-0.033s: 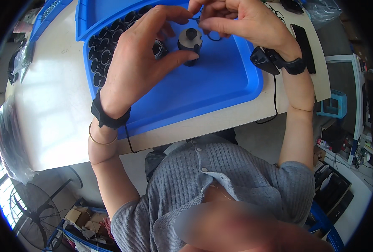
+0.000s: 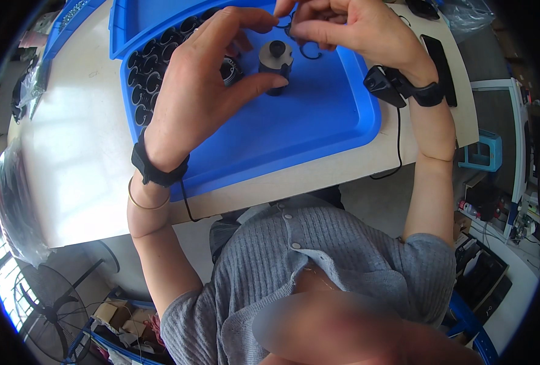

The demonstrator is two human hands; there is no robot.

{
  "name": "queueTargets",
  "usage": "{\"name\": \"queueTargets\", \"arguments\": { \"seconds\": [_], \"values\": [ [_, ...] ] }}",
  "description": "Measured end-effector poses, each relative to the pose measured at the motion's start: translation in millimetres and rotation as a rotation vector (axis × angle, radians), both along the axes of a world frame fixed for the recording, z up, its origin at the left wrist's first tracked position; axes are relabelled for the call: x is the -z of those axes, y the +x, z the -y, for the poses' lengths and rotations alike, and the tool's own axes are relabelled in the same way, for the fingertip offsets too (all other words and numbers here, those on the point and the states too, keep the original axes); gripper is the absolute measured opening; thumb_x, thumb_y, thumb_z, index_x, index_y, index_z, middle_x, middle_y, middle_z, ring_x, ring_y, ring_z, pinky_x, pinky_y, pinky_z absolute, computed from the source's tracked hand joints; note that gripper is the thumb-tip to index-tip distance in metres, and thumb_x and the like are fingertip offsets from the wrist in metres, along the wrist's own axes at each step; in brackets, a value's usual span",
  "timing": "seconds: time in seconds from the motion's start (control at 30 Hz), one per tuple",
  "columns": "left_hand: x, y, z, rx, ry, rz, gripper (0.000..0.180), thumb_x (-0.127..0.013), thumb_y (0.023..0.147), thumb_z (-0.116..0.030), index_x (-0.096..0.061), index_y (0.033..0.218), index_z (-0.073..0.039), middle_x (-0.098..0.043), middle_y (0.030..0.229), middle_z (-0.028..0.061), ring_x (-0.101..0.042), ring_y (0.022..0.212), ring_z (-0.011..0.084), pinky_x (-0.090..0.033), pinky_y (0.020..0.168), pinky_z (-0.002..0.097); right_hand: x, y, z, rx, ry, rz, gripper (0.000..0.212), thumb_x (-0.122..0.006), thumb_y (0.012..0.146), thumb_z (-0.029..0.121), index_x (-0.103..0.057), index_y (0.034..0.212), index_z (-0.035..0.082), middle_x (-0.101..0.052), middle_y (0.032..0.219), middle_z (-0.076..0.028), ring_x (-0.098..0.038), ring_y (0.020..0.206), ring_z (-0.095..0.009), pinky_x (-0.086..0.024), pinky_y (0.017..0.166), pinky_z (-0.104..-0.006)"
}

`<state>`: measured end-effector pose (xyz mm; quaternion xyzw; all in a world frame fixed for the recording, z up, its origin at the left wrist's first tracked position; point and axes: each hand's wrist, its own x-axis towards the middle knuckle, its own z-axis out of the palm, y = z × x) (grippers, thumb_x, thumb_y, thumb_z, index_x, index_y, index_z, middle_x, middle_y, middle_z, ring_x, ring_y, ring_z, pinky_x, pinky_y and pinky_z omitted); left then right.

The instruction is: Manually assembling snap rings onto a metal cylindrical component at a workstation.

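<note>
A grey cylindrical piece with a black knob on top (image 2: 276,59) stands upright in the blue tray (image 2: 294,146). My left hand (image 2: 200,85) arches around its left side, fingers apart. The thumb tip rests against the cylinder's lower side, while the index finger stretches past its top. Above and right of it, my right hand (image 2: 358,30) has its fingers curled and closed. A thin black C-shaped ring (image 2: 311,57) shows just under those fingers and seems held by them. Another small dark piece by the right thumb tip is too small to make out.
Rows of black ring-shaped parts (image 2: 141,96) fill the tray's left side. A black phone-like slab (image 2: 438,70) lies on the table at right, by a clear plastic bag (image 2: 469,18). Cables run from both wrist straps. A blue stool (image 2: 483,151) stands at right.
My right hand has shifted slightly to the right, and the thin black ring under its fingers has turned a little. My left hand has stayed in place.
</note>
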<state>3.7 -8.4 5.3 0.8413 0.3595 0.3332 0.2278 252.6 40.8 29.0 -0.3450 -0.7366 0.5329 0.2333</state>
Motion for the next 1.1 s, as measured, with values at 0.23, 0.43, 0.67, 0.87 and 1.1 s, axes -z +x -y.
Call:
{"name": "queueTargets", "arguments": {
  "seconds": [0.23, 0.43, 0.67, 0.87, 1.1],
  "values": [
    [-3, -1, -1, 0.024, 0.077, 0.025, 0.059, -0.089, 0.075, -0.012, -0.063, 0.127, -0.004, -0.072, 0.121, 0.0042, -0.064, 0.098, 0.0143, -0.051, 0.092, 0.0285, 17, 23, -36, 0.137, 0.434, 0.322, 0.028, -0.074, 0.092, 0.013, -0.065, 0.112, -0.004, -0.070, 0.093, -0.010, -0.069, 0.084, -0.016, -0.055, 0.077, -0.0300],
    [-5, 0, 1, -0.032, 0.013, 0.071, 0.050, -0.086, 0.081, -0.011, -0.065, 0.126, -0.003, -0.073, 0.117, 0.0046, -0.062, 0.096, 0.0128, -0.051, 0.091, 0.0283, 49, 28, -49, 0.044, 0.779, 0.723, 0.043, -0.084, 0.076, 0.026, -0.068, 0.109, 0.004, -0.071, 0.100, -0.016, -0.067, 0.102, -0.035, -0.051, 0.089, -0.0425],
    [-4, 0, 0, -0.032, 0.003, 0.062, 0.047, -0.083, 0.083, -0.007, -0.065, 0.126, -0.003, -0.073, 0.117, 0.0047, -0.063, 0.096, 0.0125, -0.051, 0.091, 0.0280, 59, 27, -39, 0.048, 0.674, 0.866, 0.036, -0.082, 0.078, 0.020, -0.063, 0.106, 0.006, -0.067, 0.105, -0.016, -0.061, 0.113, -0.035, -0.046, 0.095, -0.0494],
    [-5, 1, 3, -0.049, -0.027, 0.044, 0.047, -0.083, 0.083, -0.007, -0.065, 0.126, -0.003, -0.073, 0.116, 0.0050, -0.063, 0.095, 0.0125, -0.051, 0.090, 0.0276, 59, 30, -38, 0.026, 0.726, 0.872, 0.031, -0.081, 0.078, 0.016, -0.063, 0.101, 0.005, -0.067, 0.102, -0.015, -0.061, 0.110, -0.035, -0.047, 0.092, -0.0482],
    [-4, 0, 1, -0.031, -0.024, 0.069, 0.046, -0.083, 0.083, -0.005, -0.065, 0.126, -0.002, -0.073, 0.116, 0.0055, -0.063, 0.094, 0.0118, -0.052, 0.089, 0.0272, 54, 29, -47, 0.029, 0.614, 0.836, 0.019, -0.079, 0.078, 0.013, -0.069, 0.089, 0.003, -0.070, 0.088, -0.015, -0.068, 0.094, -0.033, -0.052, 0.083, -0.0431]
  ]
}}
